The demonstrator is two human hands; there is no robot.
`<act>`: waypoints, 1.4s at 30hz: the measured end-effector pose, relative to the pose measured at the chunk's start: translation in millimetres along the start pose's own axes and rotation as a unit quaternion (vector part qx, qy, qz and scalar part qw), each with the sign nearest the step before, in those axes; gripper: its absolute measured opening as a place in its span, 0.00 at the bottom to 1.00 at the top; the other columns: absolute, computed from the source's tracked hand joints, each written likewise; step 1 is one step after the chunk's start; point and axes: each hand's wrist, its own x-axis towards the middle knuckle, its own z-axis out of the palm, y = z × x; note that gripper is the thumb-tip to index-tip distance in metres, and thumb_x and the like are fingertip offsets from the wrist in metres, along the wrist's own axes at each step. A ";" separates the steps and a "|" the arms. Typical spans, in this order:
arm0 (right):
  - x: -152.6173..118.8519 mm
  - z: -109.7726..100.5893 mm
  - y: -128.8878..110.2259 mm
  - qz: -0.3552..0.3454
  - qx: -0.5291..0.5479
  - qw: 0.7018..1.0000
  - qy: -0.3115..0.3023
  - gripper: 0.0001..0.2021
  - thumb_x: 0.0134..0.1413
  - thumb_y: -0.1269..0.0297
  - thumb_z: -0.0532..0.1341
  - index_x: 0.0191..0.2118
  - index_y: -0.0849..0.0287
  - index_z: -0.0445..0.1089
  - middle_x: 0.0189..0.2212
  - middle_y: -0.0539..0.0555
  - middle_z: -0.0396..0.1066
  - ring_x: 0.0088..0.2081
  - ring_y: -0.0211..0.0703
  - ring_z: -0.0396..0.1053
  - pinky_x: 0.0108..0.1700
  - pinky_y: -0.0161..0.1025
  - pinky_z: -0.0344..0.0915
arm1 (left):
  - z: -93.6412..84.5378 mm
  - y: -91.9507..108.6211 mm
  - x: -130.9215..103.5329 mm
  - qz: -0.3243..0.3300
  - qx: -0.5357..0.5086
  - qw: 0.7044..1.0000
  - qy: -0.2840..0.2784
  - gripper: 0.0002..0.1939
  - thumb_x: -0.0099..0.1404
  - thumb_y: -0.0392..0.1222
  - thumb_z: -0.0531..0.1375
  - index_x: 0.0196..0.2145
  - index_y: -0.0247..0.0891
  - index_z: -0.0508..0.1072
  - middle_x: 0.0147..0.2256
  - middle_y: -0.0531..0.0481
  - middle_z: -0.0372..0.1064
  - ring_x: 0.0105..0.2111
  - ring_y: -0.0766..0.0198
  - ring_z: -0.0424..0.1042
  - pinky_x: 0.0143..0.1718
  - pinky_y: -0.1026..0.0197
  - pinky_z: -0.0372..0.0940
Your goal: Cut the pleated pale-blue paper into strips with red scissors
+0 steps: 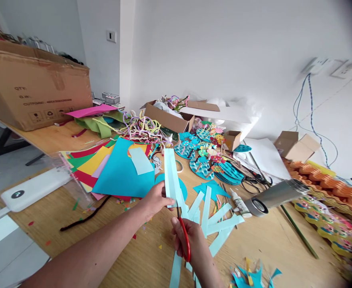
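Observation:
Upright in front of me is a light-blue sheet of paper [171, 170], its lower part pinched by my left hand [157, 201] between thumb and fingers. My right hand [190, 240] is wrapped round the red handles of a pair of scissors [184, 236]. Their dark blades meet the lower edge of the paper, close to my left thumb; I cannot make out how far apart they are. Several cut light-blue strips [206, 208] lie crossed on the table beside and under my right hand. Behind the paper lies a round blue piece [181, 190], partly covered.
A fan of coloured sheets [122, 172] lies left of my hands, near a white paper cutter [34, 190]. To the right are a glue bottle [240, 203], a metal flask [279, 196] and egg-carton pieces [328, 224]. A large cardboard box [38, 88] stands back left.

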 end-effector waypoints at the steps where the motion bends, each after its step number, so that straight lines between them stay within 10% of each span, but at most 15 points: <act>1: -0.6 0.2 -0.7 0.001 -0.001 1.000 0.003 0.25 0.45 0.39 0.53 0.21 0.60 0.58 0.08 0.45 0.59 0.09 0.29 0.53 0.12 0.27 0.46 | -0.1 -0.2 0.0 -0.001 0.000 1.000 0.000 0.17 0.46 0.33 0.61 0.37 0.34 0.66 0.28 0.50 0.67 0.29 0.63 0.66 0.25 0.62 0.64; 42: -0.9 2.8 -1.6 0.009 -0.003 1.000 0.027 0.27 0.43 0.36 0.51 0.20 0.59 0.57 0.07 0.45 0.57 0.09 0.29 0.52 0.12 0.28 0.46 | 2.8 -3.0 -1.4 -0.010 0.011 1.000 -0.006 0.13 0.47 0.33 0.60 0.34 0.34 0.67 0.26 0.51 0.67 0.25 0.68 0.65 0.23 0.66 0.62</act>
